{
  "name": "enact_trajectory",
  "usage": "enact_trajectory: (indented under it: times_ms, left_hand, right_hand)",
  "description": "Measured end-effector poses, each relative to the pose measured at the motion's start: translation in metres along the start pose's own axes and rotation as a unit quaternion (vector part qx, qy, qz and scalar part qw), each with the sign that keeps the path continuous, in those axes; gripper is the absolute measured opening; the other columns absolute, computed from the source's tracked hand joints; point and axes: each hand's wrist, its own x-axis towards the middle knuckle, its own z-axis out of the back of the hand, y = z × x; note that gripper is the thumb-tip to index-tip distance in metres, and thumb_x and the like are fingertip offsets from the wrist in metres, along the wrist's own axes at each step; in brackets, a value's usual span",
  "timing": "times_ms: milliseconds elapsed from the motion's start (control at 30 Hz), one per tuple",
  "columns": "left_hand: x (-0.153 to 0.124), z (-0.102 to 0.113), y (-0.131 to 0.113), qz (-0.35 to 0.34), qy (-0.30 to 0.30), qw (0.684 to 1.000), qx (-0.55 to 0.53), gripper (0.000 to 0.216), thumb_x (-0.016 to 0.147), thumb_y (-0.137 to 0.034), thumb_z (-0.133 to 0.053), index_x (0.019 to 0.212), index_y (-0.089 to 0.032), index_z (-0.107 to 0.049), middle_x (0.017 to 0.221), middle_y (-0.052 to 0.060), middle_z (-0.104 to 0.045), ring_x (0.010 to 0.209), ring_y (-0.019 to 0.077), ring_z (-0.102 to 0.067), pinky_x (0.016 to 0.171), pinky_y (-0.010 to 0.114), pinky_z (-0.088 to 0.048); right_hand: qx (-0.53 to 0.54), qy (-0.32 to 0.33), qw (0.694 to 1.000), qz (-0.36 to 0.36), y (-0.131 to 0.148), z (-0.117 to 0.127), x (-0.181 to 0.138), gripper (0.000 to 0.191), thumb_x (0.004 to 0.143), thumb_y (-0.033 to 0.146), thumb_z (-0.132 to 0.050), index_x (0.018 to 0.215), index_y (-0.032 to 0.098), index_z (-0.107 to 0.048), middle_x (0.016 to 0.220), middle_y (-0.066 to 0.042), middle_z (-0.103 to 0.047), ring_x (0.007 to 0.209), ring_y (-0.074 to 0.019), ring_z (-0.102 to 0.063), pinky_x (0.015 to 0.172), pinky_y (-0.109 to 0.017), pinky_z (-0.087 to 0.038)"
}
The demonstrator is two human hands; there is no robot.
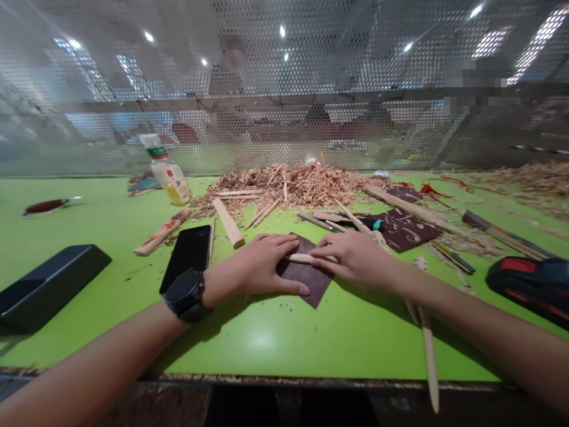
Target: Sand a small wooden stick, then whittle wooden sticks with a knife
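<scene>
A dark brown sheet of sandpaper point(311, 279) lies on the green table point(267, 338). My left hand point(260, 265), with a black watch on its wrist, lies flat on the sheet's left side, fingers spread. My right hand point(355, 256) presses a small pale wooden piece point(301, 258) against the sandpaper with its fingers pinched on it. The two hands almost meet over the sheet.
A pile of wood shavings point(293, 184) sits behind. A black phone point(186, 256), wooden sticks point(228, 222), a bottle point(168, 173), more sandpaper point(406, 230), a black box point(44, 284) at left and a red-black tool point(528, 284) at right surround the hands. A perforated screen rises at the back, people behind it.
</scene>
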Motion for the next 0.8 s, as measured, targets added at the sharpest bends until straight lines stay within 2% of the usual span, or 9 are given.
enact_trajectory:
  times_ms: [100, 233, 333, 467, 533, 633, 733, 800]
  left_hand:
    - [0.0, 0.0, -0.001, 0.008, 0.004, 1.0, 0.0, 0.106, 0.081, -0.093, -0.058, 0.153, -0.017, -0.056, 0.16, 0.019, -0.056, 0.146, 0.0397, -0.054, 0.122, 0.051, -0.037]
    - [0.0, -0.002, 0.001, -0.008, -0.007, 1.0, -0.003, 0.101, 0.081, -0.094, -0.057, 0.147, -0.017, -0.06, 0.156, 0.019, -0.06, 0.141, 0.0393, -0.057, 0.119, 0.05, -0.041]
    - [0.001, -0.004, 0.003, -0.017, -0.007, 1.0, -0.003, 0.098, 0.082, -0.094, -0.056, 0.144, -0.018, -0.062, 0.154, 0.018, -0.061, 0.139, 0.039, -0.059, 0.116, 0.049, -0.043]
    - [0.0, -0.001, 0.001, 0.001, 0.0, 1.0, -0.009, 0.108, 0.082, -0.093, -0.057, 0.154, -0.014, -0.054, 0.159, 0.02, -0.056, 0.145, 0.0398, -0.054, 0.121, 0.052, -0.038]
    - [0.0, 0.0, -0.001, 0.01, 0.005, 1.0, -0.012, 0.11, 0.081, -0.093, -0.058, 0.158, -0.014, -0.051, 0.161, 0.02, -0.055, 0.147, 0.0399, -0.052, 0.123, 0.052, -0.036]
    - [0.0, 0.001, -0.002, 0.014, 0.016, 1.0, -0.011, 0.107, 0.082, -0.091, -0.06, 0.155, -0.014, -0.053, 0.162, 0.02, -0.054, 0.147, 0.0399, -0.052, 0.124, 0.052, -0.036]
    - [0.0, 0.0, 0.0, 0.003, 0.01, 1.0, -0.01, 0.102, 0.082, -0.091, -0.06, 0.151, -0.016, -0.056, 0.159, 0.02, -0.057, 0.144, 0.0395, -0.055, 0.121, 0.05, -0.04]
    - [0.0, -0.001, 0.001, 0.002, 0.006, 1.0, -0.008, 0.102, 0.081, -0.092, -0.059, 0.151, -0.017, -0.057, 0.158, 0.019, -0.058, 0.144, 0.0399, -0.055, 0.12, 0.05, -0.041]
  right_hand:
    - [0.033, 0.032, 0.999, 0.008, -0.008, 0.01, -0.002, 0.028, 0.107, 0.034, -0.06, 0.114, 0.022, -0.085, 0.104, -0.008, -0.081, 0.088, -0.0219, -0.072, 0.074, -0.033, -0.049]
    - [0.096, 0.049, 0.993, 0.04, 0.008, 0.009, -0.004, 0.029, 0.108, 0.035, -0.058, 0.113, 0.023, -0.084, 0.101, -0.008, -0.08, 0.086, -0.0202, -0.071, 0.074, -0.031, -0.049]
    - [0.058, 0.019, 0.997, 0.037, 0.016, 0.001, -0.002, 0.027, 0.107, 0.032, -0.06, 0.117, 0.025, -0.084, 0.106, -0.008, -0.08, 0.091, -0.0218, -0.071, 0.077, -0.033, -0.049]
    - [0.006, 0.006, 1.0, -0.021, -0.005, 0.005, 0.0, 0.028, 0.106, 0.032, -0.06, 0.114, 0.022, -0.085, 0.107, -0.01, -0.081, 0.089, -0.0236, -0.071, 0.076, -0.035, -0.048]
    - [0.04, 0.033, 0.998, -0.028, -0.012, 0.012, -0.001, 0.031, 0.107, 0.037, -0.059, 0.112, 0.021, -0.085, 0.105, -0.01, -0.081, 0.089, -0.0235, -0.071, 0.076, -0.035, -0.049]
    - [0.116, 0.066, 0.991, 0.008, -0.003, 0.014, -0.002, 0.036, 0.109, 0.044, -0.057, 0.114, 0.022, -0.085, 0.1, -0.009, -0.08, 0.087, -0.0213, -0.07, 0.075, -0.032, -0.049]
    - [0.108, 0.038, 0.993, 0.029, 0.012, 0.005, -0.001, 0.032, 0.109, 0.039, -0.058, 0.116, 0.023, -0.085, 0.105, -0.009, -0.08, 0.09, -0.0215, -0.07, 0.079, -0.033, -0.049]
    - [0.074, 0.006, 0.997, 0.012, 0.01, 0.0, 0.0, 0.03, 0.107, 0.036, -0.06, 0.118, 0.024, -0.085, 0.11, -0.009, -0.081, 0.092, -0.0225, -0.07, 0.08, -0.034, -0.049]
